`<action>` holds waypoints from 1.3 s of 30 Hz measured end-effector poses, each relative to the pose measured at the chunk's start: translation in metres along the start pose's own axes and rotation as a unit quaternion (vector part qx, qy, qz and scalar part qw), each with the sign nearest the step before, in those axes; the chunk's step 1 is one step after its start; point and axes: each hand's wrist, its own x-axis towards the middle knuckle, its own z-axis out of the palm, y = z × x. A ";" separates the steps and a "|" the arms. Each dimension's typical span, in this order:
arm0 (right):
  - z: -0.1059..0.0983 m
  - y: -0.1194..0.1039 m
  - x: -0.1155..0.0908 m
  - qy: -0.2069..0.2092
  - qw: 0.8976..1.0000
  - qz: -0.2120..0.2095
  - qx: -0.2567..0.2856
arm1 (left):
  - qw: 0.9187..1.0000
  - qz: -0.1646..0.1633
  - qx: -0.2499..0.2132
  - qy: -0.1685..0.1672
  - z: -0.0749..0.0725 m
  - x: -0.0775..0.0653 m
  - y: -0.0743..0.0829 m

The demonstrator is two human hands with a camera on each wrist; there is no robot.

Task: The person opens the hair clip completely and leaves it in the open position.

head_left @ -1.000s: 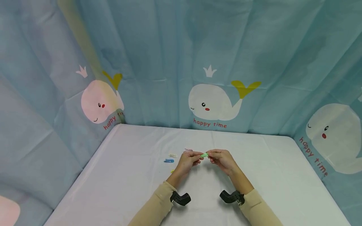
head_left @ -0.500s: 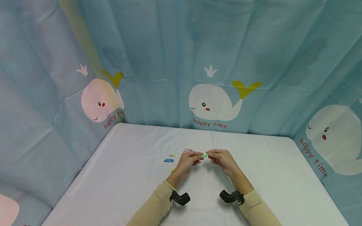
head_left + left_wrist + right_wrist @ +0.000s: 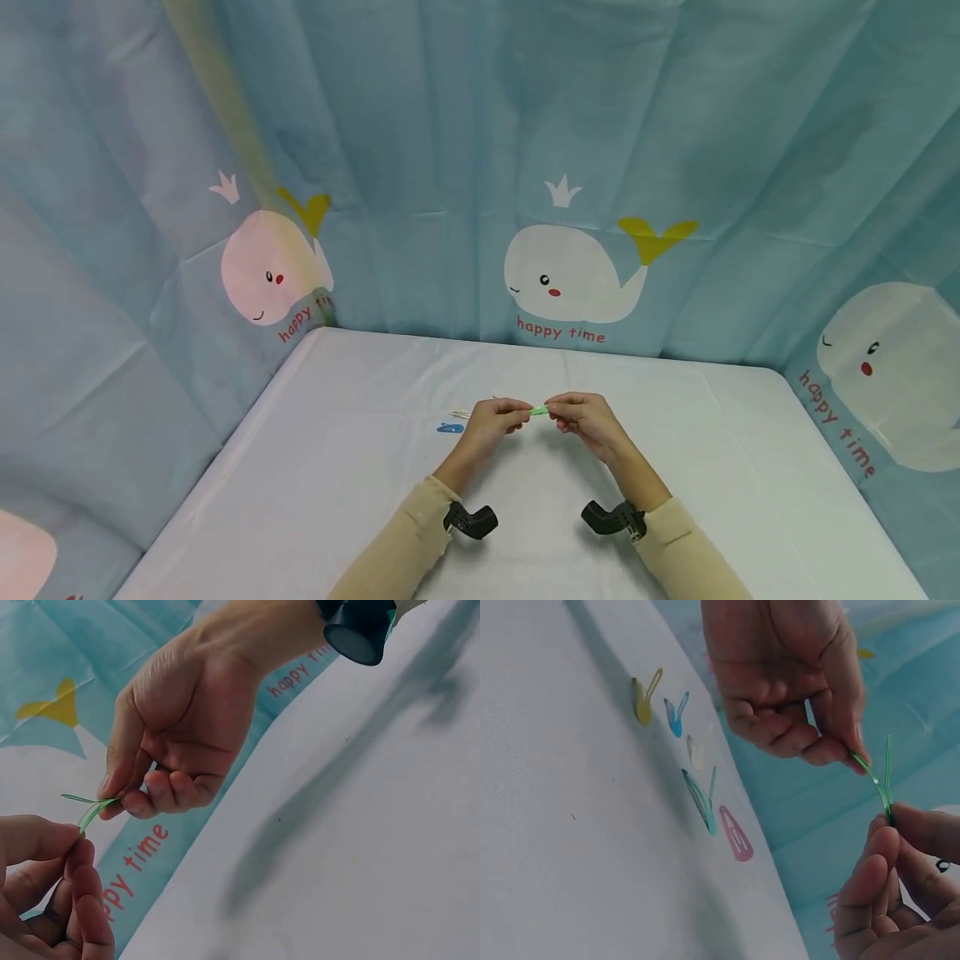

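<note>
A green snap hair clip [image 3: 538, 410] is stretched between both hands above the table. My left hand [image 3: 486, 425] pinches one end between thumb and fingertips, and my right hand [image 3: 590, 422] pinches the opposite end. In the right wrist view the green body of the clip [image 3: 878, 786] is bowed, and its thin inner leg stands apart from it. The left wrist view has the right hand [image 3: 187, 724] across from the left hand [image 3: 52, 885], with the same clip [image 3: 91, 814] spanning the gap between their fingertips.
Hair clips lie on the white table [image 3: 315, 500] by the left hand: yellow [image 3: 643, 701], blue [image 3: 676, 716], cream [image 3: 697, 750], teal [image 3: 699, 802] and pink [image 3: 736, 834]. All but the pink one are sprung apart. A blue curtain [image 3: 420, 250] with whales surrounds the table.
Both hands have shifted slightly left with the green hair clip, still pinching its ends. In the head view, the left hand now covers the yellow clip and most of the pink one.
</note>
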 end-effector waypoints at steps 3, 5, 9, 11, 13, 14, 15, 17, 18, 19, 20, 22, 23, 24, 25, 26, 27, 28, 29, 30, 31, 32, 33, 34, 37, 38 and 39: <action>0.004 0.001 0.001 -0.004 1.000 -0.002 -0.001 | 1.000 0.008 0.020 0.003 -0.005 0.000 -0.001; 0.006 0.002 0.002 -0.008 1.000 -0.007 -0.005 | 0.999 0.014 0.033 0.006 -0.009 -0.001 -0.001; 0.013 0.003 0.003 -0.010 1.000 -0.011 -0.014 | 0.998 0.023 0.054 0.014 -0.016 -0.001 -0.003; 0.016 0.005 0.005 -0.012 1.000 -0.012 -0.020 | 0.997 0.030 0.067 0.019 -0.019 -0.001 -0.006; 0.018 0.007 0.007 -0.012 0.999 -0.014 -0.027 | 0.995 0.036 0.087 0.022 -0.022 -0.002 -0.007; 0.020 0.008 0.009 -0.011 0.999 -0.015 -0.033 | 0.994 0.036 0.099 0.024 -0.023 -0.002 -0.008; 0.021 0.009 0.010 -0.012 0.999 -0.018 -0.041 | 0.992 0.040 0.114 0.025 -0.024 -0.003 -0.008; 0.023 0.012 0.012 -0.011 0.998 -0.019 -0.054 | 0.987 0.043 0.150 0.025 -0.025 -0.004 -0.009; 0.024 0.013 0.012 -0.010 0.998 -0.019 -0.060 | 0.985 0.045 0.167 0.023 -0.026 -0.005 -0.010; 0.025 0.015 0.012 -0.010 0.997 -0.019 -0.068 | 0.982 0.046 0.183 0.021 -0.026 -0.006 -0.011; 0.026 0.017 0.012 -0.010 0.997 -0.017 -0.072 | 0.979 0.047 0.197 0.018 -0.027 -0.007 -0.012; 0.030 0.017 0.009 -0.010 0.997 -0.014 -0.081 | 0.975 0.047 0.217 0.011 -0.028 -0.010 -0.016; 0.031 0.019 0.009 -0.008 0.996 -0.012 -0.087 | 0.973 0.049 0.226 0.007 -0.028 -0.011 -0.018; 0.032 0.021 0.008 -0.007 0.995 -0.011 -0.095 | 0.971 0.053 0.234 0.003 -0.028 -0.013 -0.020; 0.033 0.023 0.008 -0.006 0.995 -0.009 -0.103 | 0.968 0.057 0.245 -0.001 -0.028 -0.014 -0.021; 0.034 0.025 0.008 -0.003 0.994 -0.007 -0.113 | 0.965 0.060 0.254 -0.005 -0.028 -0.015 -0.022; 0.035 0.026 0.007 -0.001 0.992 -0.004 -0.127 | 0.961 0.066 0.268 -0.007 -0.028 -0.015 -0.023; 0.035 0.030 0.010 0.003 0.990 -0.001 -0.138 | 0.957 0.073 0.282 -0.008 -0.028 -0.016 -0.024; 0.036 0.030 0.009 0.003 0.988 -0.001 -0.151 | 0.952 0.077 0.296 -0.007 -0.028 -0.016 -0.024; 0.037 0.030 0.009 0.002 0.987 -0.001 -0.162 | 0.948 0.077 0.307 -0.007 -0.028 -0.017 -0.024; 0.039 0.029 0.010 0.003 0.985 -0.002 -0.173 | 0.945 0.078 0.319 -0.005 -0.028 -0.017 -0.024; 0.040 0.029 0.010 0.003 0.983 -0.005 -0.185 | 0.942 0.076 0.327 -0.004 -0.028 -0.017 -0.024; 0.041 0.028 0.010 0.003 0.981 -0.007 -0.194 | 0.939 0.076 0.336 -0.002 -0.028 -0.017 -0.024; 0.042 0.028 0.010 0.004 0.979 -0.009 -0.205 | 0.935 0.077 0.345 0.000 -0.028 -0.017 -0.024; 0.045 0.030 0.011 0.008 0.972 -0.011 -0.236 | 0.923 0.079 0.377 -0.001 -0.027 -0.018 -0.026; 0.046 0.030 0.011 0.009 0.969 -0.011 -0.246 | 0.919 0.079 0.387 -0.002 -0.027 -0.019 -0.026; 0.047 0.031 0.010 0.011 0.967 -0.011 -0.255 | 0.914 0.081 0.398 -0.002 -0.026 -0.020 -0.027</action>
